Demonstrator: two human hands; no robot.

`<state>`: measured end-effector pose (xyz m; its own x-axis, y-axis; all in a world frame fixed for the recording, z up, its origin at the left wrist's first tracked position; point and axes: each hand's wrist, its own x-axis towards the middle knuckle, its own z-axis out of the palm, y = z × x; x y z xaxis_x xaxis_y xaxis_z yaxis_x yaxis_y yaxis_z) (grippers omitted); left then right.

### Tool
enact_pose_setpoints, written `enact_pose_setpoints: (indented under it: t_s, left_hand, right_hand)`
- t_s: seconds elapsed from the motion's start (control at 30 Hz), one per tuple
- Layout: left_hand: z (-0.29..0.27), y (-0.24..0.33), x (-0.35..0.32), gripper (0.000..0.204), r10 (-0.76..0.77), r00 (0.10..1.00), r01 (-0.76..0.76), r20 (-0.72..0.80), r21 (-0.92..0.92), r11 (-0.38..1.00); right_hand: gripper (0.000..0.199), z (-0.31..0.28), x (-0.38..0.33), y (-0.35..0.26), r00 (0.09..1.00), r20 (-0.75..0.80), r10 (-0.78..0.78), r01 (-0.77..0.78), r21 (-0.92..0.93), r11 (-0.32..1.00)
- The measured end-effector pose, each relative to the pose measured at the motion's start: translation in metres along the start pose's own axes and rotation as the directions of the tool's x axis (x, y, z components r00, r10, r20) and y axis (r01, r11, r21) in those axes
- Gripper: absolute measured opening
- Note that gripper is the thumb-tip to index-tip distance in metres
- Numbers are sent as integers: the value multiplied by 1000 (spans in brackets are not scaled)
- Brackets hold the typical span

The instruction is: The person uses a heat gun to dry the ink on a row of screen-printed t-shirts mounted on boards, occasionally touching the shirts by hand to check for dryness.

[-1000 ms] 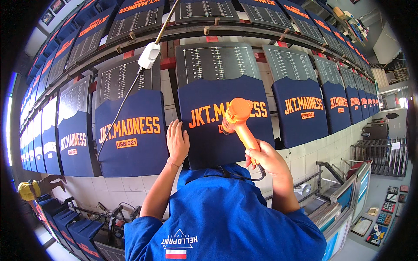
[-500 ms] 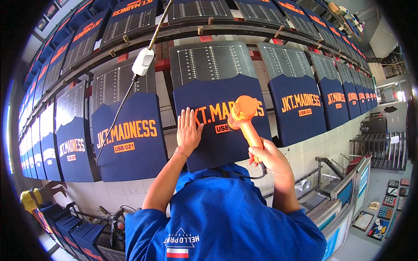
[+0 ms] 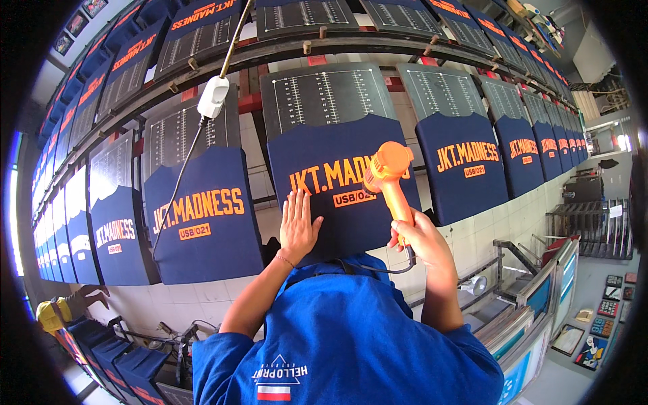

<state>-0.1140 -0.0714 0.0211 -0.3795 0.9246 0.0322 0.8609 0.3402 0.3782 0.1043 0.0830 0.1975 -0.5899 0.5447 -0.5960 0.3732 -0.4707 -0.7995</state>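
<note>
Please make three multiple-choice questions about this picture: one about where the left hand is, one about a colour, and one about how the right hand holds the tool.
1. Where does the left hand lie?
A. flat on the navy shirt
B. on the white cord switch
C. on the tiled wall

2. What colour is the heat gun?
A. white
B. orange
C. navy

3. How does the right hand hold the heat gun?
A. by the nozzle, pointed at the floor
B. lying loose on an open palm
C. closed round the handle, head toward the print

Answers: 1 A, the palm presses the navy shirt just below its orange lettering. 2 B, the body and handle are both orange. 3 C, the fingers wrap the handle and the head sits against the shirt's print.
</note>
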Motion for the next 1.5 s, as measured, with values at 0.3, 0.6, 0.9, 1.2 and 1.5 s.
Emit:
enact_pose_setpoints:
  t_s: [0.3,0.6,0.9,1.2,1.5]
  left_hand:
    - [-2,6,-22,69,-14,1000,16,16,-84,996]
    - [-138,-114,-5,66,-365,651,501,-666,15,866]
    - [-206,-252,-159,19,-492,799,491,-347,-97,866]
    - [-380,-435,-369,23,-380,480,729,-791,118,674]
    - [-475,-618,-514,37,-414,322,852,-851,69,520]
  right_hand:
    - [22,-8,-3,4,999,-36,2,-1,21,1000]
    - [25,-12,-13,8,995,-96,-11,15,38,999]
    - [38,30,-13,6,990,-144,-6,23,116,993]
    - [35,218,27,3,951,308,19,-91,219,972]
    - [27,372,46,-6,992,84,-97,91,82,993]
